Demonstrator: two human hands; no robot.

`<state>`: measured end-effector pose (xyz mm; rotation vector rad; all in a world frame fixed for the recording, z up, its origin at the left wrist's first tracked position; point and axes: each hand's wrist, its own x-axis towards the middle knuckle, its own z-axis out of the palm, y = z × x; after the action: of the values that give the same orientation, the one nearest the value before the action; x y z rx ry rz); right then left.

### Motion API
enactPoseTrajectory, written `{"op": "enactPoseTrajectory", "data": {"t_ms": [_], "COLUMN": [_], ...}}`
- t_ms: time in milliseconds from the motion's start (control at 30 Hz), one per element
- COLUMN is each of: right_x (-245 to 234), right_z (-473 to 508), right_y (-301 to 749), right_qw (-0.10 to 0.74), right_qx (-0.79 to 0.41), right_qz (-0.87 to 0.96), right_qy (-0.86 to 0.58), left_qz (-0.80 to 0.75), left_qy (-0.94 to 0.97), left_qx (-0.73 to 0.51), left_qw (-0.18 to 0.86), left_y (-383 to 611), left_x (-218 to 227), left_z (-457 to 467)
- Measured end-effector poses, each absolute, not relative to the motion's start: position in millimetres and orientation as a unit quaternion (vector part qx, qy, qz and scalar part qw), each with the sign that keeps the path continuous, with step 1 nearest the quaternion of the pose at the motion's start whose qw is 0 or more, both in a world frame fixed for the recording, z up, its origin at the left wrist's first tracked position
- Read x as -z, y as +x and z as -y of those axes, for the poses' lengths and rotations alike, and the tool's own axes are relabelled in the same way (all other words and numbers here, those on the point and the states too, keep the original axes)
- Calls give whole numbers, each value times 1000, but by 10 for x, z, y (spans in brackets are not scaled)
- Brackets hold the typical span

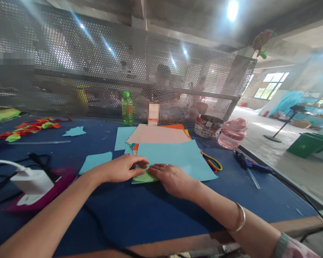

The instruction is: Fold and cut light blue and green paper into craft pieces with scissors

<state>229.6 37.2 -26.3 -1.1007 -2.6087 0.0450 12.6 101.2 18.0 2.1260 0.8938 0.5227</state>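
Observation:
A light blue sheet of paper (174,157) lies on the dark blue table top. Near its front left corner is a small yellow-green piece of paper (145,177), partly covered by my fingers. My left hand (123,167) rests at the left of this piece, thumb and curved fingers apart, the thumb touching its edge. From the right, my right hand (172,178) lies flat with its fingers stretched over the piece. Pink paper (158,133) and orange paper (174,127) stick out behind the blue sheet. Yellow-handled scissors (214,161) are partly hidden under its right edge.
Blue paper pieces (95,161) lie left. A power strip (61,182) with a white charger (33,182) and cables sits front left. Behind stand a green bottle (127,109), a basket (207,126) and a pink jug (233,134). A glue gun (251,165) lies right.

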Motion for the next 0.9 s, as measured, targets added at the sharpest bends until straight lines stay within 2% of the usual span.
{"op": "enactPoseTrajectory", "data": {"t_ms": [167, 367, 533, 900], "right_x": [228, 180, 166, 45], "right_z": [-383, -387, -392, -429], "right_y": [2291, 2280, 2274, 2304], "right_qw": [161, 146, 139, 130], "right_qx": [-43, -76, -85, -99], "right_qz": [902, 886, 878, 859], "right_qy": [-398, -433, -449, -485], "left_qz": [-347, -351, -347, -351], "left_qy": [838, 895, 921, 924], "left_qx": [-113, -5, -18, -77], "left_qw": [405, 273, 176, 129], "left_y": [-36, 32, 137, 175], "left_x": [-277, -292, -232, -191], "left_z": [-1032, -1017, -1029, -1048]}}
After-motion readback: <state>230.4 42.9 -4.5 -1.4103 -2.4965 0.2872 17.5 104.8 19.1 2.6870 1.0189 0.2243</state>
